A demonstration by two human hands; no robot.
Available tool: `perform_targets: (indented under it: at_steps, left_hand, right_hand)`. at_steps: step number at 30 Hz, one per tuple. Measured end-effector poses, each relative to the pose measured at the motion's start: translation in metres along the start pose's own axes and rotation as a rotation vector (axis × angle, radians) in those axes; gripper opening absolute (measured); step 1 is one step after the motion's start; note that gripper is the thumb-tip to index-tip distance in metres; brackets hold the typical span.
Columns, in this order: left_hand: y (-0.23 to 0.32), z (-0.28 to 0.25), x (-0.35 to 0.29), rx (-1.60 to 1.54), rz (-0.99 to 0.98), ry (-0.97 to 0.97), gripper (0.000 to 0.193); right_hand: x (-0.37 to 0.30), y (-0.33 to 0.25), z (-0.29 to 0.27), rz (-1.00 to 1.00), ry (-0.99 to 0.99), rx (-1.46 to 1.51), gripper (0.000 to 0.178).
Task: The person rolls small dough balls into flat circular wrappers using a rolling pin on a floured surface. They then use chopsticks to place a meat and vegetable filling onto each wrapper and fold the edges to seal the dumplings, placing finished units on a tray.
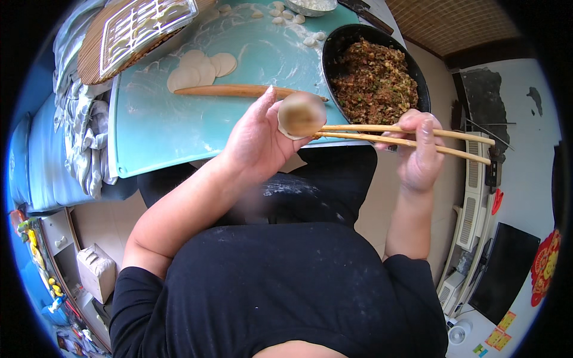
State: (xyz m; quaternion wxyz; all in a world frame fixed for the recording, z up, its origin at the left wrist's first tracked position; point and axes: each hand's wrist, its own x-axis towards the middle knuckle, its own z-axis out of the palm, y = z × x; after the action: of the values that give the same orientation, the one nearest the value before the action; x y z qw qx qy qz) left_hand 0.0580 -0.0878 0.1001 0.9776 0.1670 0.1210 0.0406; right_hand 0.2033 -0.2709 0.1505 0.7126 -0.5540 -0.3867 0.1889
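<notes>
On the palm and fingers of my left hand (255,136) rests a round dumpling wrapper (291,127), its middle blurred and brownish as if filling lies there. My right hand (419,156) grips a pair of wooden chopsticks (388,135), whose tips reach to the wrapper's edge. Just beyond my hands stands a black bowl (327,64) full of minced filling (376,77) with green bits. A tapered wooden rolling pin (227,90) lies on the turquoise mat (155,134), partly hidden behind my left hand. Several flat wrappers (197,70) overlap beyond it.
At the far left, a clear tray of shaped dumplings (140,30) sits on a round woven board (89,53). Dough pieces (285,13) and a bowl of flour (313,5) are at the back. A dark-handled knife (373,19) lies beyond the black bowl. Crumpled cloth (86,131) hangs at the left.
</notes>
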Motion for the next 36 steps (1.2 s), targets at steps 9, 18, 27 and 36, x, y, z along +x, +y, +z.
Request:
perform_targets:
  at_steps: [9,18,27,36]
  left_hand:
    - [0.000,-0.002,-0.003,0.039,0.015,0.047,0.060]
    - [0.004,-0.004,-0.005,-0.060,0.069,0.094,0.057]
    - [0.005,-0.002,-0.002,-0.201,0.172,0.129,0.063]
    - [0.005,-0.001,0.003,-0.168,0.163,0.196,0.070]
  right_hand:
    - [0.006,0.004,0.003,0.022,0.122,0.125,0.032]
    - [-0.002,0.010,0.001,-0.031,0.197,0.113,0.035]
    - [-0.043,0.012,0.045,-0.576,-0.003,-0.672,0.030]
    - [-0.041,0.011,0.058,-0.678,-0.260,-0.771,0.026]
